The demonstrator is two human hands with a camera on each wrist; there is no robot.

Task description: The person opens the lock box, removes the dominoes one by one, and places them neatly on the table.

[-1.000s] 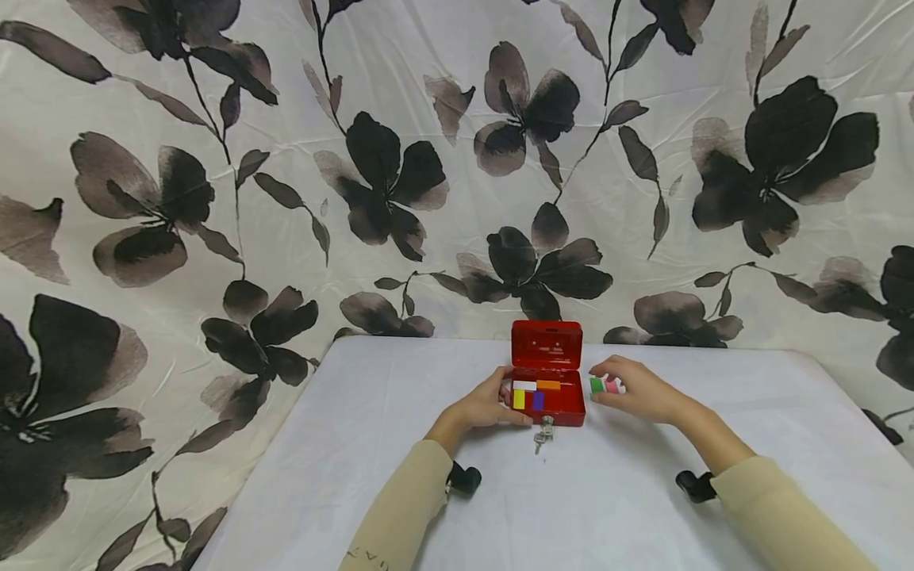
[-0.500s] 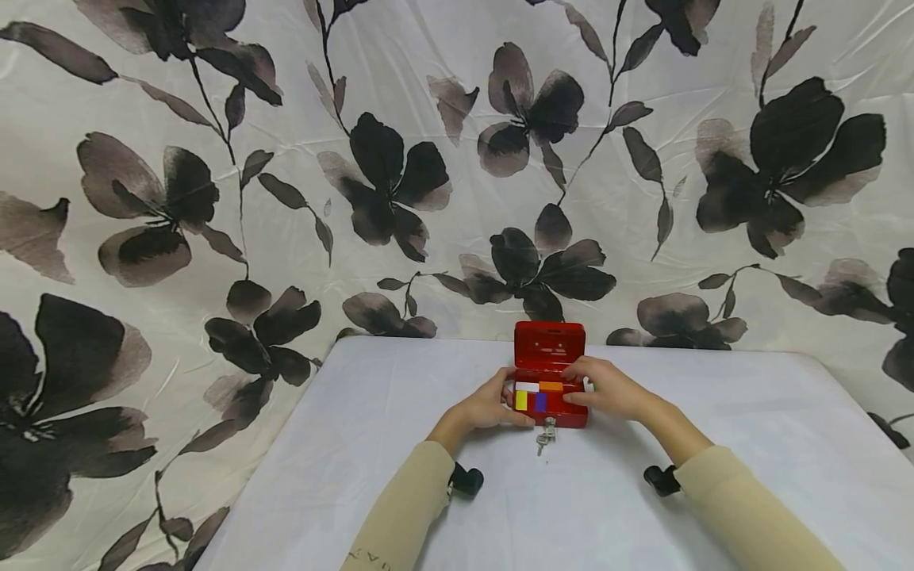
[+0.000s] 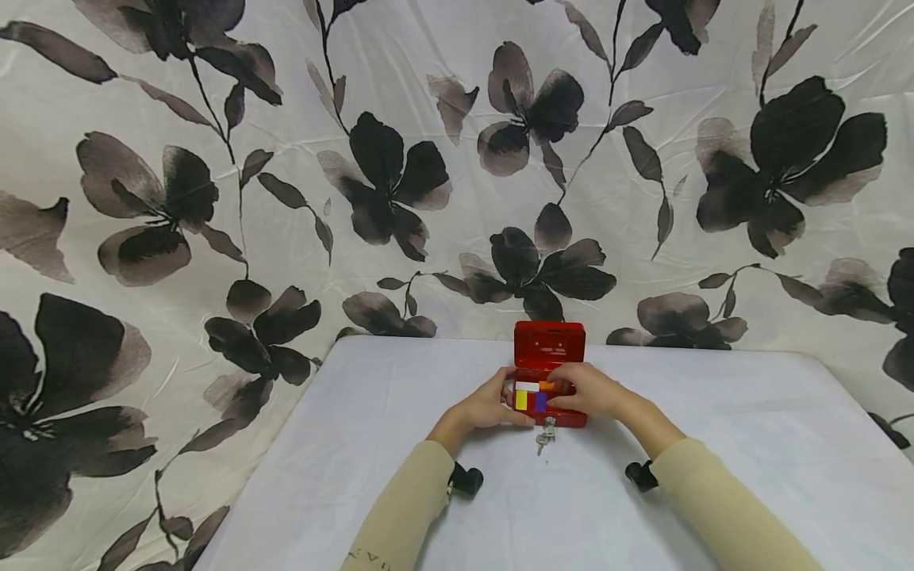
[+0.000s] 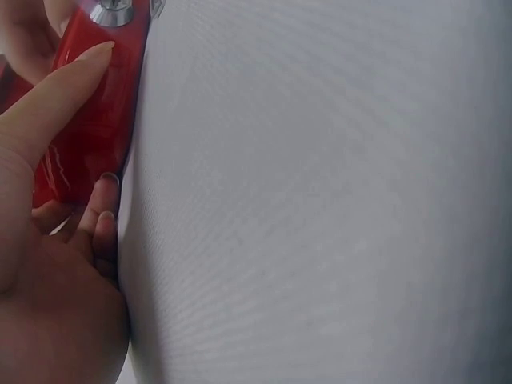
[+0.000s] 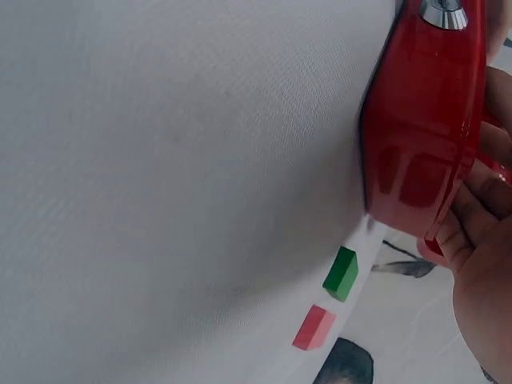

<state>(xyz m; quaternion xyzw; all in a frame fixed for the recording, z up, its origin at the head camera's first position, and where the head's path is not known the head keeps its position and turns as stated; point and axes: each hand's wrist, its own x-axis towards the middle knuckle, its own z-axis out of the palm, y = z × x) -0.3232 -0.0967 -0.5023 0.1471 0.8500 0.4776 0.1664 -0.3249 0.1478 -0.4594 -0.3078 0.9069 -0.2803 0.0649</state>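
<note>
A red metal cash box (image 3: 569, 419) stands on the table with its lid (image 3: 548, 343) raised. My left hand (image 3: 484, 403) grips its left end, thumb along the front wall and fingers round the side. Inside lie white (image 3: 527, 387), yellow (image 3: 521, 400), purple (image 3: 540, 402) and orange blocks (image 3: 546, 386). My right hand (image 3: 593, 392) reaches into the box from the right, thumb and forefinger at the orange block and partly covering it. I cannot tell whether they pinch it. Keys (image 3: 543, 441) hang at the front lock (image 5: 444, 13).
A green block (image 5: 342, 273) and a pink block (image 5: 314, 326) lie on the white table (image 3: 343, 444) to the right of the box, hidden behind my right hand in the head view. A floral cloth (image 3: 457, 198) hangs behind the table.
My right hand has moved left from beside the green and pink blocks, over the box's right side, to the orange block. The left hand keeps its hold on the box.
</note>
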